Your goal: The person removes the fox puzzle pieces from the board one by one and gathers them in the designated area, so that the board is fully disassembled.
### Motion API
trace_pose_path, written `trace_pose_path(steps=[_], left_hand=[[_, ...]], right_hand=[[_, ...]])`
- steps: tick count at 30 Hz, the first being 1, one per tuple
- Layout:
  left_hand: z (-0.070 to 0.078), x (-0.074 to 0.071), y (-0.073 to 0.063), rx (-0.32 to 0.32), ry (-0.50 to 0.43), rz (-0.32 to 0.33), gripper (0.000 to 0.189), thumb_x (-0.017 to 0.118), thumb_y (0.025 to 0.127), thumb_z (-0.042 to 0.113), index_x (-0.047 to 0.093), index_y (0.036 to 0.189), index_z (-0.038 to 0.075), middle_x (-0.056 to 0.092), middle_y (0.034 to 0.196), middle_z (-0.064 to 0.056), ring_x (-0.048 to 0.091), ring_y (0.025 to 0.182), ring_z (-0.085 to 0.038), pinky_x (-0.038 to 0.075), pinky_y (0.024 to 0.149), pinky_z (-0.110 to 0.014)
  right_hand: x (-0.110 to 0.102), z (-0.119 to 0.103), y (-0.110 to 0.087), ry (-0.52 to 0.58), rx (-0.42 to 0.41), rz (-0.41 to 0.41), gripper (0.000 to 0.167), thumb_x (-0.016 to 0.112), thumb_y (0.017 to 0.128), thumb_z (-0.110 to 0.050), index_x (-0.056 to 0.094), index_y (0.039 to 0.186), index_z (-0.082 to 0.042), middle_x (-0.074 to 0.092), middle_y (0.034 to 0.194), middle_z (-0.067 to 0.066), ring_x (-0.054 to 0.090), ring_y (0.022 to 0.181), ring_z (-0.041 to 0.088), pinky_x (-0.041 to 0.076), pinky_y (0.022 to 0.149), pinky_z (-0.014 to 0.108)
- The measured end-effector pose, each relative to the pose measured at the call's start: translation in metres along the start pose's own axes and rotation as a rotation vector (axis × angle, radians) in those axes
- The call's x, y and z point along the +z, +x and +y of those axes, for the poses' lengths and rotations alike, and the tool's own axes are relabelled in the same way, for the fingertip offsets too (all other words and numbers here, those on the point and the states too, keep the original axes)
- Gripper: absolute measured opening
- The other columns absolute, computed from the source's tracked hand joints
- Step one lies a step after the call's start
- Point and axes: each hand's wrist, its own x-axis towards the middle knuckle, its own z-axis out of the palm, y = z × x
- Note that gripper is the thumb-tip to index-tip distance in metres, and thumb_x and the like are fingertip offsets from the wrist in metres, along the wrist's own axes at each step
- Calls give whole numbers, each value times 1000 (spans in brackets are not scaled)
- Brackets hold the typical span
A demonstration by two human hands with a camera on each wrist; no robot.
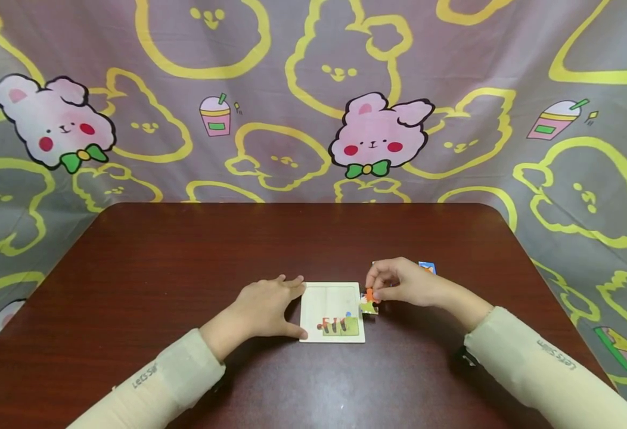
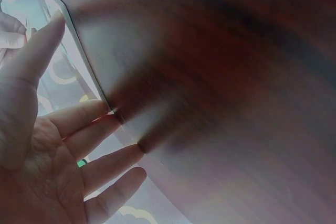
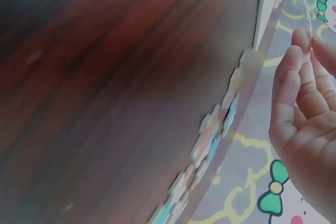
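Observation:
A square, pale puzzle board lies on the table, its lower right part filled with a few joined pieces in green, red and brown. Along the board's left edge rests my left hand, thumb at the near corner and fingers at the far one. In the left wrist view those fingers are spread and nearly straight. Just past the board's right edge, my right hand pinches an orange and yellow-green puzzle piece between thumb and fingertips. The right wrist view shows this piece edge-on, as a thin strip.
Several loose puzzle pieces lie in a cluster right of the board, partly hidden behind the right hand in the head view; a blue and orange one shows there. The dark brown table backs onto a patterned curtain.

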Motion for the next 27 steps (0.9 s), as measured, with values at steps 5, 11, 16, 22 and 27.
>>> trace_pose_path(steps=[5, 11, 16, 22, 27], left_hand=[[-1, 0, 0, 8, 1, 2, 92, 76, 71, 68, 52, 146, 19, 45, 155, 0, 48, 139, -32, 53, 90, -56], [-1, 0, 0, 15, 0, 6, 92, 76, 72, 68, 53, 145, 19, 45, 155, -1, 48, 139, -33, 52, 93, -56], [-1, 0, 0, 16, -4, 8, 92, 76, 72, 67, 53, 145, 18, 45, 155, -2, 48, 139, -33, 51, 96, -56], [-1, 0, -1, 10, -12, 1, 91, 77, 72, 67, 53, 145, 19, 45, 155, -1, 47, 140, -33, 50, 98, -56], [-1, 0, -1, 11, -15, 0, 91, 77, 72, 66, 52, 146, 19, 45, 156, -1, 47, 140, -33, 49, 99, -56]], right_hand=[[-6, 6, -9, 7, 5, 8, 12, 71, 89, -3, 65, 99, -2, 70, 79, 6, 64, 72, 25, 52, 80, 26], [-11, 8, -17, -6, 14, 11, 12, 70, 89, -3, 64, 99, -2, 70, 79, 6, 63, 72, 23, 50, 78, 26], [-12, 11, -22, -48, 25, 10, 12, 70, 90, -3, 65, 100, -3, 69, 80, 4, 62, 74, 17, 50, 78, 25], [-10, 11, -26, -89, 38, 0, 11, 70, 90, -5, 66, 101, -5, 68, 80, 0, 60, 75, 9, 50, 74, 25], [-9, 13, -29, -86, 55, -8, 11, 70, 90, -3, 67, 100, -5, 66, 79, 0, 57, 74, 7, 49, 69, 23]])
